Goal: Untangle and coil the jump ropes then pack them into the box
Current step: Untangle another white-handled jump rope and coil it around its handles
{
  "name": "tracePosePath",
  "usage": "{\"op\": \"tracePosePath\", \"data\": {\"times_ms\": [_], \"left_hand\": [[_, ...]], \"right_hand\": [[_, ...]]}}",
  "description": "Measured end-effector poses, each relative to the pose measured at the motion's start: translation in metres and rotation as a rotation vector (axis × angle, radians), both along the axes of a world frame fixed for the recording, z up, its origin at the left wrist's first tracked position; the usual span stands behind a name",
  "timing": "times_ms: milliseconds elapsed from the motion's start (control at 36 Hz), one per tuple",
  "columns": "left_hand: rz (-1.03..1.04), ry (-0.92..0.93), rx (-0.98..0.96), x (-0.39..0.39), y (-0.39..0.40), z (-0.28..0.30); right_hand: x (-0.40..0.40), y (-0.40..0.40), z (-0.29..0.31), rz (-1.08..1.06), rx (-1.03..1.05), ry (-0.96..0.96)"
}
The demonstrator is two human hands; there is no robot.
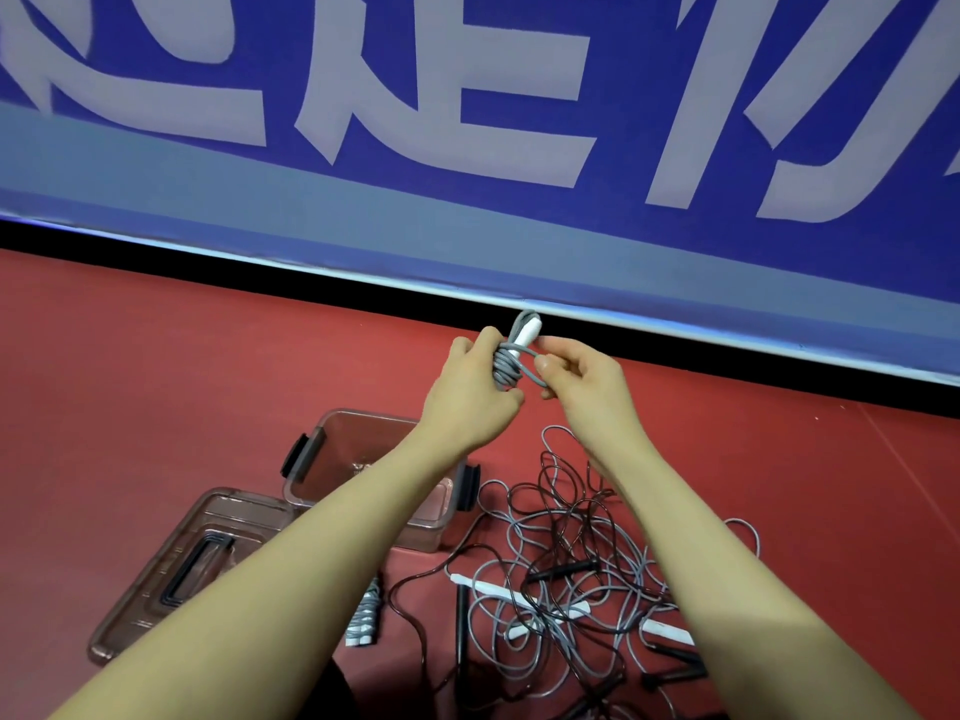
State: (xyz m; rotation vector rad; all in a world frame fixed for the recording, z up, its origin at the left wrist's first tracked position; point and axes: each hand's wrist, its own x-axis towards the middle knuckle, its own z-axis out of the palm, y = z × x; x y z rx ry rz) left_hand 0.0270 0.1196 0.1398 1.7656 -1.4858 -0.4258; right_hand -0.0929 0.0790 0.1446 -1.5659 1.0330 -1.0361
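Note:
My left hand (pixel 470 389) grips a grey jump rope (pixel 506 363) wound into a tight coil around its white handles, which stick up above my fingers. My right hand (pixel 582 379) pinches a loop of the same grey cord just right of the coil. Both hands are raised above the red floor. Below them stands the open clear plastic box (pixel 332 433) with dark latches, partly hidden by my left forearm. A tangle of grey and dark ropes (pixel 571 563) with white and black handles lies on the floor to the box's right. Another coiled grey rope (pixel 366 610) lies near my left forearm.
The box's clear lid (pixel 171 569) lies flat on the floor, left of the box. A blue banner (pixel 467 122) with large pale characters runs along the back, with a black strip at its foot. Red floor (pixel 156 356) stretches left and right.

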Motion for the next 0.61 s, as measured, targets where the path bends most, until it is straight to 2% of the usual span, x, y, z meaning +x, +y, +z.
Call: {"op": "tracePosePath", "data": {"times_ms": [111,222,472,528,611], "left_hand": [[-0.051,0.025,-0.009,-0.0003,-0.0008,-0.0004],[-0.115,0.041,-0.088,0.0011,-0.0008,-0.0014],[-0.069,0.022,-0.050,0.0024,-0.0004,-0.0010],[-0.050,-0.040,-0.027,0.0019,0.0006,0.0013],[0.018,-0.291,-0.018,0.0009,0.0012,0.0033]], "right_hand": [[-0.0025,-0.0014,0.0017,0.001,-0.067,0.066],[-0.0050,-0.0014,0.0012,-0.072,-0.094,0.033],[-0.0037,0.0019,0.0013,-0.095,-0.041,-0.020],[-0.0035,0.0017,0.0029,-0.123,-0.021,-0.052],[-0.0032,0.0029,0.0071,-0.152,-0.077,-0.045]]}}
